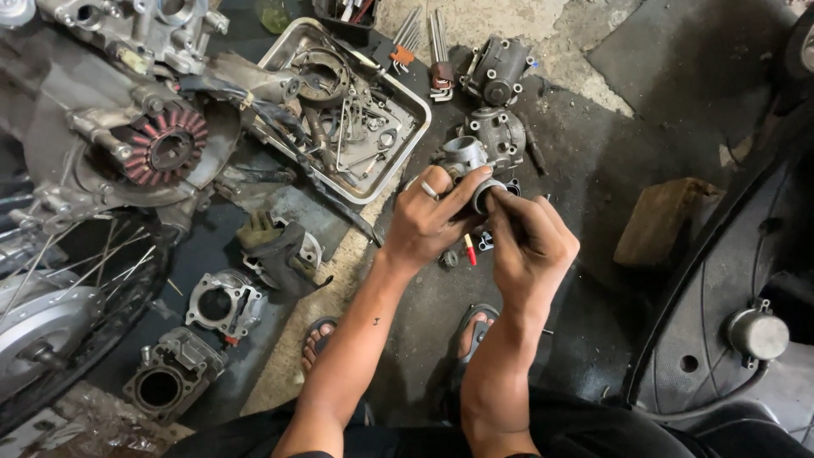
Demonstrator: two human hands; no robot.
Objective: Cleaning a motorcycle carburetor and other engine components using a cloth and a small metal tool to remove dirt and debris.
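My left hand point(428, 219), with a ring on one finger, grips a small grey metal engine part point(465, 157), a carburettor-like body with a round opening, held up above the floor. My right hand point(527, 239) is pressed against the lower right side of that part, fingers bent onto it; what the fingertips hold is hidden. Below the hands, a small red-tipped tool point(469, 249) and a small round metal piece point(449, 259) lie on the dark floor.
A metal tray point(407, 140) of loose parts and springs sits at upper middle. Two grey castings point(498, 69) and hex keys point(441, 51) lie beyond. A stripped engine with red stator point(167, 146), a spoked wheel point(59, 288), cylinder parts point(174, 373), and a wood block point(661, 220) surround me.
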